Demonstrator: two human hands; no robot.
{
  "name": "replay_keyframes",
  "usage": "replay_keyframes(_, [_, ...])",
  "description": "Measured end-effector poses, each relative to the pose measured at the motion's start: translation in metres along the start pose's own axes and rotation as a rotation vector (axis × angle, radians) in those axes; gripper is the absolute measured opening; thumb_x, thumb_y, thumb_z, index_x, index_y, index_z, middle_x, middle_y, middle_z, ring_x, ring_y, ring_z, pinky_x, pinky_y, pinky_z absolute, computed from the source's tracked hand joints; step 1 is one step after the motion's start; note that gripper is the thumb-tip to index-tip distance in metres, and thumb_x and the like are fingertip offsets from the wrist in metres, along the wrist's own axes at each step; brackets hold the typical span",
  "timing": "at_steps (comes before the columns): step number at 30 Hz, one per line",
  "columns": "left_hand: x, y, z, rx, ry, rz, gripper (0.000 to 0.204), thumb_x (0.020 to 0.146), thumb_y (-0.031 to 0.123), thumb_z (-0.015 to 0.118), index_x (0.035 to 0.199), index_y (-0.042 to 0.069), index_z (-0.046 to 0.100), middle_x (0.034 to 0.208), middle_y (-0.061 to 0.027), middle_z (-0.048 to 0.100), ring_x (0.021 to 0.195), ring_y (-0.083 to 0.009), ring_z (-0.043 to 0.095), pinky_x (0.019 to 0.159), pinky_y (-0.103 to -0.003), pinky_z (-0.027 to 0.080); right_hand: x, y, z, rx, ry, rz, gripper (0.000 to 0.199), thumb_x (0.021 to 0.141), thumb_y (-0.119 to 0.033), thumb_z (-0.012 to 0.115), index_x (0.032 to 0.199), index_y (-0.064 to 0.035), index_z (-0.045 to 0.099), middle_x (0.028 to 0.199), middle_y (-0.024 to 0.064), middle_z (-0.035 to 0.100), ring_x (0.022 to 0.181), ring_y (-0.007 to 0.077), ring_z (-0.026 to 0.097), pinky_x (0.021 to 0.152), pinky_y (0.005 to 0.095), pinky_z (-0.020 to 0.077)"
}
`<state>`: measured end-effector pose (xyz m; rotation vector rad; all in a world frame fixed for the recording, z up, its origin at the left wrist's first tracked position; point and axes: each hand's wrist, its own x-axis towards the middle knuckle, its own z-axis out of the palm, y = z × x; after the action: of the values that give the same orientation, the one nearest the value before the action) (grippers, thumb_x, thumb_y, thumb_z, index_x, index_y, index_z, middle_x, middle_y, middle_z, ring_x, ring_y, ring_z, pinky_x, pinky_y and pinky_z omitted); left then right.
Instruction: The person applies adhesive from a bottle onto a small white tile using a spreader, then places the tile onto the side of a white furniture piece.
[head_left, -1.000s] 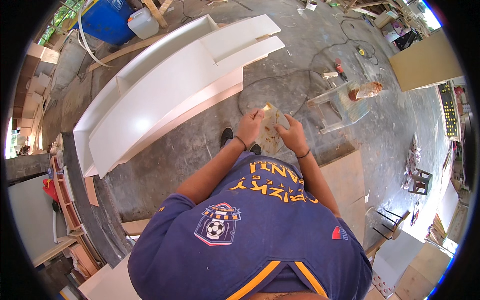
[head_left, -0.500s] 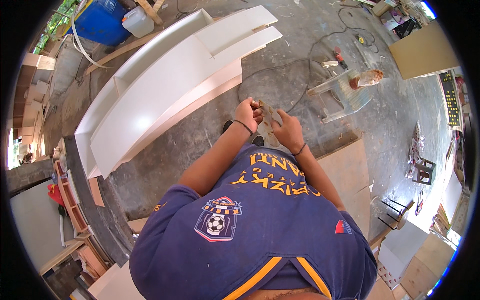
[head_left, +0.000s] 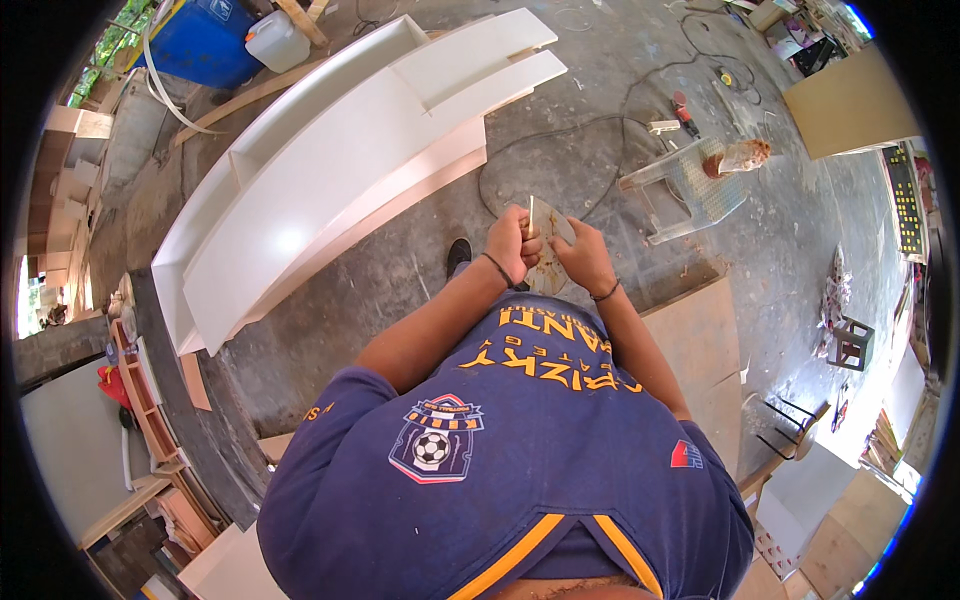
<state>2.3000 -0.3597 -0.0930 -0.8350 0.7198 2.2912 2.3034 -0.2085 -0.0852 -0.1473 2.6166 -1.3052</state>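
Both hands meet in front of my body, above the floor. My left hand (head_left: 514,246) is closed, with a thin pale strip (head_left: 532,212) standing up from its fingers. My right hand (head_left: 584,258) is closed on a flat greyish piece with brown smears (head_left: 549,222), thumb along its edge. That piece lies between the two hands, its side close to the strip. Its exact kind is not clear, and its lower part blends with the stained area beneath it.
A long curved white cabinet (head_left: 330,165) lies ahead on the left. To the right stands a clear plastic stool (head_left: 690,190) bearing a bag of brown stuff (head_left: 742,157). Beyond it lie a red power tool (head_left: 685,113) and a cable (head_left: 622,110). A wooden panel (head_left: 692,335) is beside my right arm.
My left hand has moved slightly right and turned, so the pale strip now stands upright. My right hand has come a little nearer to it and turned the greyish piece.
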Motion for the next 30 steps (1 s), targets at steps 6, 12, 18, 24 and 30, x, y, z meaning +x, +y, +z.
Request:
replay_keyframes(6, [-0.011,0.000,0.001,-0.017,0.008,-0.045,0.031,0.081,0.027,0.045,0.056,0.021,0.029,0.049,0.0072,0.023,0.037,-0.0077,0.019,0.037,-0.026,0.015,0.006,0.015,0.013,-0.094,0.083,-0.053,0.036,0.072,-0.020,0.059,0.100,0.0042,0.060,0.092,0.0282,0.059,0.090,0.0426,0.056,0.077,0.0426,0.0469])
replay_keyframes(12, [-0.047,-0.008,0.029,0.440,-0.172,0.141,0.024,0.089,0.027,0.052,0.072,0.014,0.040,0.052,0.0069,0.032,0.040,-0.0046,0.028,0.038,-0.022,0.022,0.020,0.048,-0.038,0.509,0.048,0.321,0.033,0.076,-0.015,0.061,0.101,0.0063,0.060,0.090,0.0131,0.067,0.080,0.0202,0.064,0.072,0.0309,0.0484])
replay_keyframes(18, [-0.030,0.030,0.002,0.722,0.045,0.639,0.018,0.089,0.022,0.057,0.081,0.006,0.055,0.060,0.0056,0.045,0.049,-0.0031,0.038,0.044,-0.020,0.029,0.000,0.014,-0.067,0.882,-0.010,0.146,0.035,0.079,-0.012,0.064,0.108,0.0071,0.057,0.096,0.0087,0.064,0.085,0.0127,0.059,0.077,0.0255,0.0459])
replay_keyframes(24, [-0.032,0.043,0.023,0.932,-0.083,0.665,0.020,0.089,0.019,0.058,0.098,0.001,0.064,0.076,0.0017,0.060,0.070,-0.0042,0.052,0.062,-0.018,0.040,-0.007,-0.006,-0.077,0.759,-0.093,0.092,0.036,0.080,-0.011,0.064,0.111,0.0065,0.055,0.096,0.0080,0.064,0.085,0.0123,0.059,0.076,0.0253,0.0463])
replay_keyframes(30, [-0.022,0.042,0.028,0.876,-0.230,0.630,0.023,0.088,0.021,0.060,0.098,0.001,0.064,0.082,0.0029,0.062,0.072,-0.0033,0.052,0.063,-0.019,0.042,-0.012,-0.024,-0.077,0.803,-0.110,0.072,0.035,0.079,-0.011,0.066,0.109,0.0050,0.057,0.095,0.0072,0.064,0.084,0.0113,0.059,0.075,0.0248,0.0460])
